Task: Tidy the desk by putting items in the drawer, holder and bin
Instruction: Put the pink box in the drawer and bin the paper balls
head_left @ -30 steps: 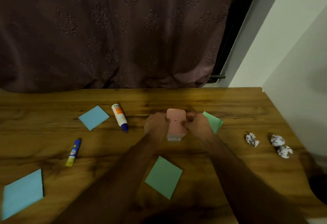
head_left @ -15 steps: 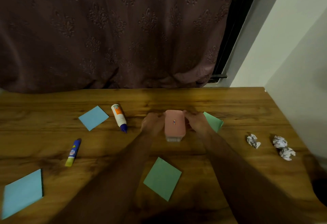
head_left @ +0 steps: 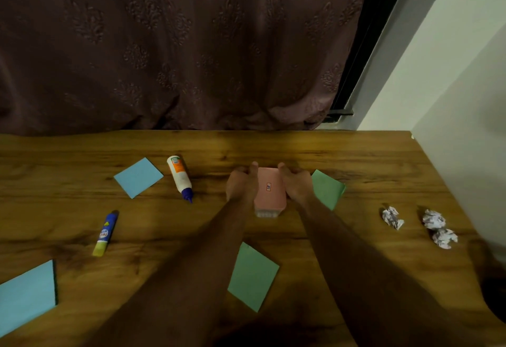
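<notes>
The desk meets a curtain at its far edge and a wall on the right; bare wood shows behind the pink box. The left hand and right hand grip the box's sides mid-desk, now farther back than before. A green note lies just right.

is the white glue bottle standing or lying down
Lying down: the glue bottle rests on its side on the desk, blue cap toward the camera.
</notes>
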`<state>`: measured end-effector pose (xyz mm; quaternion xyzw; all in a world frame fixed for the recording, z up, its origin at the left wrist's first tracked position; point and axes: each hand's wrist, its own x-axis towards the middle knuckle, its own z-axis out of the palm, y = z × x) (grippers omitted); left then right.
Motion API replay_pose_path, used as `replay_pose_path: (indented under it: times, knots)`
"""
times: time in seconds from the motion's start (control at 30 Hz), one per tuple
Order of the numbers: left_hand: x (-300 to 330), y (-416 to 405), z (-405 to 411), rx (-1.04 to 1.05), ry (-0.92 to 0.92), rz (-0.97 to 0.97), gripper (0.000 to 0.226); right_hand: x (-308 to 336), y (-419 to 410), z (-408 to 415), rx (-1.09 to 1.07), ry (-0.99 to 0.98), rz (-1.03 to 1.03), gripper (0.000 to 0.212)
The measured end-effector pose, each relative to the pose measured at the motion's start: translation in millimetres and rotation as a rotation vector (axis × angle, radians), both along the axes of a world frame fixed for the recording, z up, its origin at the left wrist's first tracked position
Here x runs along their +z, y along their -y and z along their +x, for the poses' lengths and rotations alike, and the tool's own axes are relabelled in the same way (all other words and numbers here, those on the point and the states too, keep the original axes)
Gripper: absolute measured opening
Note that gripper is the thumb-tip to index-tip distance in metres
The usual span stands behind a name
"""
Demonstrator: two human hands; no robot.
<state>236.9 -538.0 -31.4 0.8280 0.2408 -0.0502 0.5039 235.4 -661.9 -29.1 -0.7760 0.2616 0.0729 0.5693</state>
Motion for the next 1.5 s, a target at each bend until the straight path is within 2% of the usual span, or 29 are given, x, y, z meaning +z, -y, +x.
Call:
replay_pose_path:
  times: [0.13,0.3,0.5,0.67,0.83,0.97,1.13,1.5]
  knots:
    - [-3,6,-3,0.039,0.044,-0.005,0.04,-5,-3,-1,-0.034,0.065,-0.033,0.036]
    - [-11,6,-3,0.078,0.063,-0.001,0.045,-11,-9,-2,-0.066,0.126,-0.058,0.034]
    - [-9,8,-7,0.054,0.134,0.186,0.042,-14,-12,-4,-0.041,0.19,-0.232,0.036]
    - [-16,9,-7,0.08,0.177,0.202,0.039,-19,-11,-3,-0.052,0.21,-0.21,0.033]
    - [-20,11,-7,0.117,0.208,0.202,0.036,-24,-11,-2,-0.032,0.269,-0.275,0.034]
    - [-24,11,-6,0.131,0.188,0.132,0.033,-25,-12,-2,-0.054,0.276,-0.106,0.03]
    - [-26,8,-3,0.142,0.158,0.012,0.037,-25,-12,1,-0.121,0.188,0.066,0.029]
    - [-8,2,-4,0.066,0.047,-0.104,0.042,-12,-10,-8,-0.055,0.217,-0.045,0.028]
